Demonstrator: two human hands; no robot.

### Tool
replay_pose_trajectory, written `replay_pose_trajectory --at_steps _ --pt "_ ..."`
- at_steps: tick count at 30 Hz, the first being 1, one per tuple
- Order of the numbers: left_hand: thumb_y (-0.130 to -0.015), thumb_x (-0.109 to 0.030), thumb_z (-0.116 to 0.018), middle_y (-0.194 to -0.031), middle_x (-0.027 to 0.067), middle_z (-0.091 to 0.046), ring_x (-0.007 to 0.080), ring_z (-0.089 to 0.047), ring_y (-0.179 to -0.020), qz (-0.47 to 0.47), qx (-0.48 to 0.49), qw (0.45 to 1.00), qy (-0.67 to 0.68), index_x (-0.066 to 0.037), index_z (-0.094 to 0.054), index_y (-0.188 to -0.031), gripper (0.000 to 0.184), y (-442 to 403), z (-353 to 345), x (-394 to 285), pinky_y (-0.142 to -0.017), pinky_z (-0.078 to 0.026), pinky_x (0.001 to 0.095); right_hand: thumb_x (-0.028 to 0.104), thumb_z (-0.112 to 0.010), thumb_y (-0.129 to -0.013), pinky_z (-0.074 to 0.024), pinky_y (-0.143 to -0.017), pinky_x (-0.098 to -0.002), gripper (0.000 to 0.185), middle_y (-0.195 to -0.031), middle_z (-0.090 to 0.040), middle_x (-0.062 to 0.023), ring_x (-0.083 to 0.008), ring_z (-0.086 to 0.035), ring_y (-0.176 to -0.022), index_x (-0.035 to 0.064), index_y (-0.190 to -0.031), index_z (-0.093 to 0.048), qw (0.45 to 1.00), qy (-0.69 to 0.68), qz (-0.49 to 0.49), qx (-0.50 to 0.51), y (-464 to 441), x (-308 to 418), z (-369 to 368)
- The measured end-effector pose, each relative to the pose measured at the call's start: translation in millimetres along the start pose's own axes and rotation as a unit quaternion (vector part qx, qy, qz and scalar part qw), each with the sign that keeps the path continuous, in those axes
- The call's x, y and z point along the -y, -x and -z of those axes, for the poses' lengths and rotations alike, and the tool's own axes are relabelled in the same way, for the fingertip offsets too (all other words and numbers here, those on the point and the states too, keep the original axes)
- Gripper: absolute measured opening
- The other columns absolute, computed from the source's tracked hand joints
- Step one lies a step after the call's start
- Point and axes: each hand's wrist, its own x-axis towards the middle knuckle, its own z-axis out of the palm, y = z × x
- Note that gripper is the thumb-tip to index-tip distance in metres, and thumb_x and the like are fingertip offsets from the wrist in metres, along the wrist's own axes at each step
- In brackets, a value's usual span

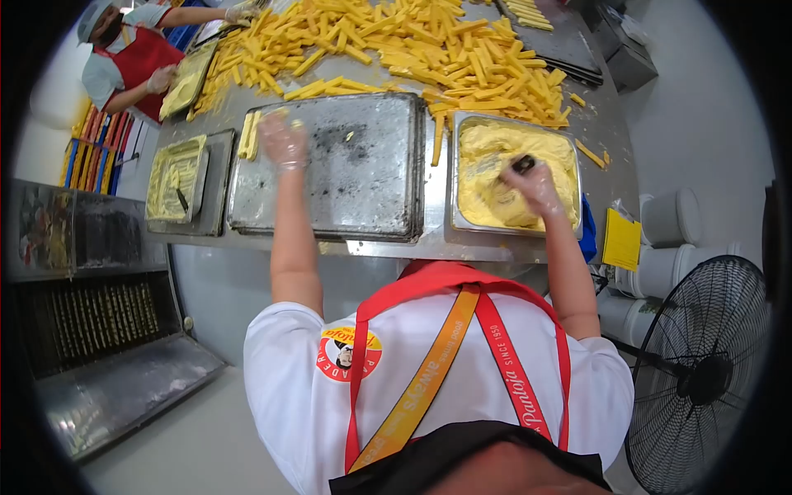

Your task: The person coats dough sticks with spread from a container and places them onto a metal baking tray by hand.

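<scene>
The right hand [538,191] is gripping a dark handle [523,164]. The left hand [283,143] is blurring near pale sticks [247,136], grip unclear.

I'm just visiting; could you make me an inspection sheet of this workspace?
Surface: metal table, with scattered bits.
Job's things: heaped yellow sticks; paler sticks on a baking tray; pan of yellow paste.
Clutter: stray stick right of the pan.
Hands: gloved left hand beside the paler sticks, blurred; gloved right hand grips a dark-handled tool.
Cables: nothing seen clearly.
Surroundings: fan, white buckets, another person.
</scene>
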Motion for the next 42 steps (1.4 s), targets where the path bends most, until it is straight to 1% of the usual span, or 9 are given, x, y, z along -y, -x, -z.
replay_pose_trajectory --at_steps 5,9,17,20,26,30,33,36,42 --pt "-0.075 -0.024 -0.070 -0.109 0.0161 -0.061 0.0341 -0.056 -0.106 -0.076 0.129 0.976 0.155 -0.007 -0.060 -0.108 0.039 -29 -8 -160 -0.090 -0.046 0.0459 0.011 -0.063 -0.084 -0.0519 -0.072 -0.0393 0.014 -0.086 -0.066 -0.0155 -0.0305 -0.065 -0.080 0.0012 -0.094 -0.064 0.900 0.377 0.107 -0.188 -26 5 28" --pt "-0.079 -0.027 -0.066 -0.108 0.0166 -0.064 0.0337 -0.060 -0.102 -0.165 0.197 0.934 0.249 -0.010 -0.060 -0.112 0.038 -38 -43 -252 -0.085 -0.049 0.0452 0.012 -0.064 -0.077 -0.0481 -0.068 -0.0403 0.011 -0.075 -0.061 -0.0177 -0.0357 -0.057 -0.071 0.0021 -0.082 -0.061 0.955 0.236 0.131 0.125 8 43 7" --pt "-0.078 -0.046 -0.066 -0.109 0.0158 -0.067 0.0324 -0.063 -0.105 0.005 0.445 0.879 0.170 -0.010 -0.059 -0.117 0.054 -44 -116 -373 -0.086 -0.050 0.0442 0.011 -0.064 -0.079 -0.0492 -0.069 -0.0410 0.011 -0.082 -0.063 -0.0184 -0.0366 -0.060 -0.077 0.0024 -0.084 -0.062 0.923 0.285 0.220 -0.138 -18 17 26" --pt "-0.079 -0.045 -0.065 -0.113 0.0142 -0.067 0.0315 -0.064 -0.105 0.039 0.442 0.885 0.139 -0.009 -0.058 -0.119 0.054 -43 -129 -388 -0.088 -0.050 0.0451 0.012 -0.066 -0.078 -0.0516 -0.073 -0.0382 0.015 -0.083 -0.063 -0.0181 -0.0356 -0.061 -0.079 0.0019 -0.088 -0.063 0.947 0.225 0.134 0.184 -11 46 25" --pt "-0.076 -0.030 -0.065 -0.102 0.0173 -0.068 0.0320 -0.066 -0.097 -0.006 0.299 0.936 0.186 -0.009 -0.065 -0.109 0.040 -15 -230 -347 -0.083 -0.050 0.0417 0.013 -0.064 -0.079 -0.0505 -0.070 -0.0385 0.014 -0.081 -0.063 -0.0192 -0.0366 -0.061 -0.077 0.0016 -0.088 -0.062 0.951 0.280 0.075 -0.103 -42 6 65" --pt "-0.073 -0.018 -0.066 -0.091 0.0200 -0.069 0.0324 -0.066 -0.084 0.163 0.221 0.824 0.496 -0.007 -0.070 -0.099 0.029 -27 -117 -323 -0.077 -0.051 0.0387 0.015 -0.065 -0.078 -0.0509 -0.074 -0.0405 0.019 -0.087 -0.064 -0.0204 -0.0366 -0.062 -0.082 0.0012 -0.092 -0.062 0.915 0.286 0.250 0.141 -1 16 43" --pt "-0.074 -0.014 -0.067 -0.090 0.0184 -0.069 0.0302 -0.066 -0.079 0.058 0.166 0.861 0.478 -0.008 -0.071 -0.100 0.027 -3 -58 -301 -0.073 -0.051 0.0365 0.016 -0.067 -0.078 -0.0517 -0.077 -0.0401 0.023 -0.092 -0.065 -0.0213 -0.0350 -0.064 -0.084 0.0009 -0.095 -0.063 0.949 0.222 0.041 0.219 -12 30 63" --pt "-0.074 -0.011 -0.068 -0.086 0.0165 -0.068 0.0294 -0.066 -0.075 0.035 0.265 0.833 0.485 -0.007 -0.069 -0.099 0.025 25 50 -307 -0.068 -0.052 0.0363 0.019 -0.065 -0.081 -0.0492 -0.071 -0.0425 0.024 -0.092 -0.064 -0.0225 -0.0360 -0.064 -0.084 0.0008 -0.097 -0.064 0.949 0.303 0.061 -0.066 -44 -3 83" --pt "-0.073 -0.010 -0.069 -0.081 0.0172 -0.065 0.0352 -0.065 -0.074 -0.034 0.312 0.874 0.371 -0.007 -0.054 -0.110 0.040 70 60 -302 -0.067 -0.051 0.0415 0.017 -0.066 -0.082 -0.0484 -0.062 -0.0349 0.018 -0.077 -0.063 -0.0097 -0.0213 -0.061 -0.067 0.0001 -0.087 -0.063 0.993 -0.053 0.073 -0.076 -20 26 52"
